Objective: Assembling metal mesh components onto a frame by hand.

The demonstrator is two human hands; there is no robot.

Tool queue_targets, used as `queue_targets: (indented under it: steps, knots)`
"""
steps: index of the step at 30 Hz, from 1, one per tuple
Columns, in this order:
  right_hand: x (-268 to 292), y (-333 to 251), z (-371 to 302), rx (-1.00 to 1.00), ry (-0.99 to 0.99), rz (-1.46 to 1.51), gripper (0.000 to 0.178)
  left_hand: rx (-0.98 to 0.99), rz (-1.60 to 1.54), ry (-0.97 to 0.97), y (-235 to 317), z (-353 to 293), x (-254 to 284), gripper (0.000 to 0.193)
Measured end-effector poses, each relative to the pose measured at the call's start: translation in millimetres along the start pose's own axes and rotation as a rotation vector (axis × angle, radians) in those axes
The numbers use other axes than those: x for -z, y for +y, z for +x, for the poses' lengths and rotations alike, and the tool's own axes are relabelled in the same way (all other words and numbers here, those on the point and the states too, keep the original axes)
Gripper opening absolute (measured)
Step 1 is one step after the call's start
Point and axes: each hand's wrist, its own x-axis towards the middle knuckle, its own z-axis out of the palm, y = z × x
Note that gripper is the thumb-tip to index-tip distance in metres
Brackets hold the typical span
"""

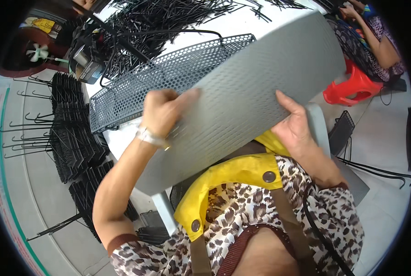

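Note:
A long grey perforated panel [256,78] lies slanted across my lap and the table edge, its right end raised. My left hand [161,110], with a watch on its wrist, is closed at the panel's far edge; the thumb lies slightly blurred on its face. On the near edge, my right hand [293,126] grips the panel with the thumb on top and the other fingers hidden underneath. Just beyond it, a black mesh rack [168,69] with a bent rod handle rests on the white table [242,25], partly covered by the panel.
Many thin black strips [168,18] are heaped at the back. Stacked black racks with hooked rods [72,124] stand on the left floor, below a fan [37,53]. At right are a red stool [352,87] and another person [380,46].

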Motion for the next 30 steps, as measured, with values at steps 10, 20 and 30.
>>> queue_targets:
  steps: [10, 20, 30]
  knots:
    - [36.7, -19.9, -0.3, 0.036, 0.254, 0.207, 0.025, -0.158, 0.139, -0.194, 69.9, 69.6, -88.8, 0.041]
    - [69.1, -124.2, 3.8, 0.257, 0.243, 0.135, 0.02, -0.841, -0.118, 0.321, 67.5, 62.4, -58.4, 0.025]
    - [84.7, -224.4, -24.6, 0.711, 0.505, 0.124, 0.023, 0.066, -0.763, 0.311, -72.6, -15.3, -1.9, 0.021]
